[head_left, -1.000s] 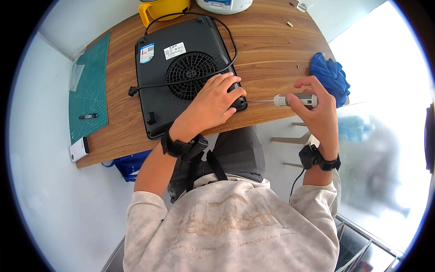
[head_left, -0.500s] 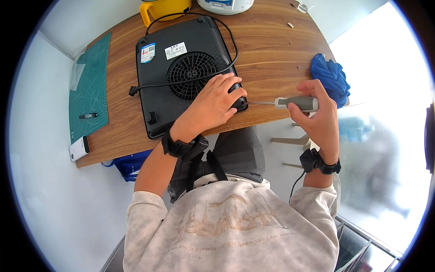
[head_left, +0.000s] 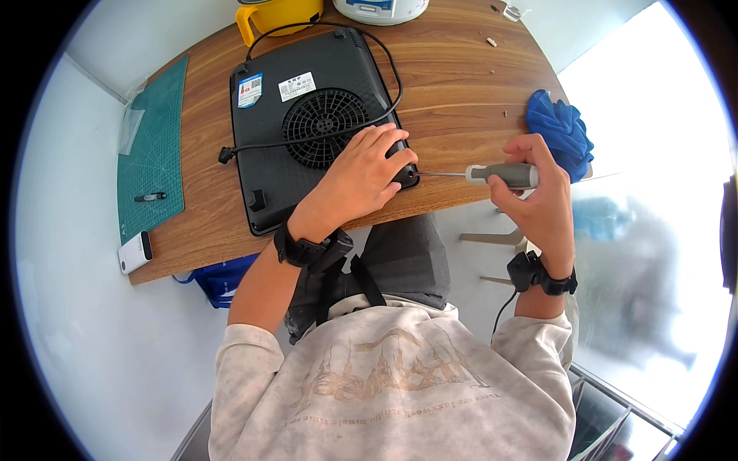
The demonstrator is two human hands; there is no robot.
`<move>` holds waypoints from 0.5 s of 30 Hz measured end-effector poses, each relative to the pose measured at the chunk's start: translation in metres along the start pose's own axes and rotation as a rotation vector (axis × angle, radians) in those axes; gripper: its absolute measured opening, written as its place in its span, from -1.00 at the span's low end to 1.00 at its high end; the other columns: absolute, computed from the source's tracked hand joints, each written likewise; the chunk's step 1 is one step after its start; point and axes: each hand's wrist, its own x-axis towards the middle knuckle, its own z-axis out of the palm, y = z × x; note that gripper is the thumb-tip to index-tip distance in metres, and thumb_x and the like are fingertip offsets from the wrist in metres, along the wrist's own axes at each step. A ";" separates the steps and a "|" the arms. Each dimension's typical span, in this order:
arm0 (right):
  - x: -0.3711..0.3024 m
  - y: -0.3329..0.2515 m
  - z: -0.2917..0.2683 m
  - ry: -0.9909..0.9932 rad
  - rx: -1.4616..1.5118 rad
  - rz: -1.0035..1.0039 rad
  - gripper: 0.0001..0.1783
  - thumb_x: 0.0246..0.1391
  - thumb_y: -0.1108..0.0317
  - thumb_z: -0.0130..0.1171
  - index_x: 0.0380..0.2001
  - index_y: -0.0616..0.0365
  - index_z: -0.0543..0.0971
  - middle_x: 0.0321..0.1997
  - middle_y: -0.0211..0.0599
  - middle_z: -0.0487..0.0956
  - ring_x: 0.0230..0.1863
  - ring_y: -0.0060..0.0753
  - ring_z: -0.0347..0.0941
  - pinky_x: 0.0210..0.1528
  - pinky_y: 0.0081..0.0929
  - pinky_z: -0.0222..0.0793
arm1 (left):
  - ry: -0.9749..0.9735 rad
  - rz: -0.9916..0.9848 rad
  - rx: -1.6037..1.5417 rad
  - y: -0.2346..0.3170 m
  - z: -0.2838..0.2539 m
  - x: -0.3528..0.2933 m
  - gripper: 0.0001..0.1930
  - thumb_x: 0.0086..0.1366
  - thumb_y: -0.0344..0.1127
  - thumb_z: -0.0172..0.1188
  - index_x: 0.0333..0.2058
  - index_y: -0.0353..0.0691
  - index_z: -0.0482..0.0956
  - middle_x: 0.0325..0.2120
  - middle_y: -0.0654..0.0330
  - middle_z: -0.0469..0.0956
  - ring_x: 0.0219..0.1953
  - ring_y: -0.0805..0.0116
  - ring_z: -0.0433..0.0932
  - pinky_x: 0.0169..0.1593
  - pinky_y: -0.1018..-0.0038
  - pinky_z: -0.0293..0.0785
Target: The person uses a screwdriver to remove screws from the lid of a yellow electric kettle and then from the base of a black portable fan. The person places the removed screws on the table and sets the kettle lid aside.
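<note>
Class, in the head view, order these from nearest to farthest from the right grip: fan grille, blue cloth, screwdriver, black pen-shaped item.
1. Screwdriver: held in the right grip.
2. Blue cloth: just beyond, at the table's right.
3. Fan grille: to the left, on the black appliance.
4. Black pen-shaped item: far left, on the green mat.
</note>
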 end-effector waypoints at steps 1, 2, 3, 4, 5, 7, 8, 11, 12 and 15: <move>0.000 -0.001 0.000 0.002 -0.006 -0.014 -0.58 -0.08 0.41 0.41 -0.11 0.16 0.51 -0.34 -0.28 0.57 -0.46 -0.50 0.50 -0.39 -0.53 0.44 | 0.000 0.001 0.002 0.000 -0.001 0.000 -0.54 0.16 -0.36 0.44 0.03 -0.07 0.50 0.23 0.05 0.37 0.39 0.01 0.26 0.44 0.11 0.22; 0.000 -0.002 0.001 0.003 -0.012 -0.029 -0.57 -0.08 0.40 0.41 -0.10 0.15 0.51 -0.34 -0.28 0.57 -0.45 -0.48 0.51 -0.39 -0.52 0.45 | -0.001 0.002 0.003 0.000 -0.001 0.000 -0.54 0.16 -0.36 0.44 0.03 -0.07 0.50 0.23 0.05 0.37 0.39 0.01 0.26 0.44 0.11 0.22; 0.000 -0.004 0.001 -0.008 -0.016 -0.033 -0.54 -0.07 0.37 0.43 -0.09 0.15 0.51 -0.33 -0.27 0.57 -0.44 -0.46 0.52 -0.37 -0.50 0.46 | -0.002 0.002 0.004 0.000 -0.001 0.000 -0.54 0.16 -0.36 0.44 0.03 -0.08 0.50 0.23 0.05 0.37 0.39 0.01 0.26 0.44 0.11 0.22; 0.000 -0.008 0.000 -0.019 -0.021 -0.036 -0.52 -0.07 0.35 0.46 -0.07 0.16 0.50 -0.33 -0.26 0.58 -0.42 -0.44 0.53 -0.35 -0.49 0.47 | -0.003 0.002 0.004 0.000 -0.001 0.000 -0.55 0.17 -0.36 0.43 0.03 -0.08 0.50 0.23 0.05 0.37 0.39 0.01 0.26 0.44 0.11 0.22; 0.001 -0.010 0.000 -0.030 -0.025 -0.039 -0.50 -0.06 0.32 0.48 -0.06 0.16 0.50 -0.33 -0.25 0.58 -0.40 -0.42 0.54 -0.33 -0.48 0.48 | -0.004 0.002 0.004 0.000 -0.001 0.000 -0.55 0.17 -0.36 0.43 0.03 -0.08 0.50 0.23 0.05 0.37 0.39 0.01 0.26 0.44 0.11 0.22; 0.004 -0.010 0.003 -0.020 -0.005 -0.102 -0.46 -0.04 0.24 0.52 -0.05 0.17 0.49 -0.32 -0.25 0.59 -0.38 -0.41 0.54 -0.30 -0.46 0.48 | -0.006 0.001 0.001 0.001 -0.003 0.000 -0.55 0.17 -0.36 0.43 0.03 -0.08 0.50 0.23 0.05 0.37 0.39 0.01 0.26 0.43 0.11 0.22; 0.006 -0.010 0.005 -0.014 0.005 -0.134 -0.43 -0.04 0.20 0.54 -0.05 0.18 0.49 -0.32 -0.24 0.59 -0.37 -0.41 0.54 -0.29 -0.46 0.48 | -0.006 0.001 0.000 0.001 -0.004 0.000 -0.55 0.17 -0.36 0.43 0.03 -0.08 0.50 0.23 0.05 0.37 0.39 0.01 0.26 0.43 0.11 0.22; 0.008 -0.014 0.014 0.030 0.064 -0.162 -0.40 -0.03 0.10 0.57 -0.09 0.19 0.48 -0.33 -0.26 0.60 -0.34 -0.41 0.54 -0.26 -0.46 0.47 | -0.003 0.005 -0.001 0.000 -0.002 0.001 -0.55 0.17 -0.37 0.43 0.03 -0.09 0.50 0.22 0.05 0.37 0.39 0.01 0.26 0.43 0.11 0.22; 0.009 -0.016 0.016 0.041 0.069 -0.166 -0.42 -0.03 0.10 0.57 -0.11 0.18 0.49 -0.33 -0.27 0.60 -0.36 -0.41 0.53 -0.28 -0.47 0.47 | -0.001 0.006 -0.004 0.000 -0.001 0.001 -0.55 0.17 -0.37 0.43 0.03 -0.09 0.50 0.23 0.05 0.37 0.39 0.00 0.26 0.43 0.11 0.22; 0.012 -0.020 0.020 0.068 0.059 -0.195 -0.47 -0.04 0.11 0.57 -0.19 0.17 0.49 -0.35 -0.31 0.60 -0.41 -0.42 0.51 -0.33 -0.49 0.45 | -0.001 0.006 -0.004 0.001 -0.002 0.000 -0.55 0.17 -0.37 0.43 0.03 -0.09 0.50 0.23 0.04 0.37 0.39 0.00 0.26 0.43 0.10 0.22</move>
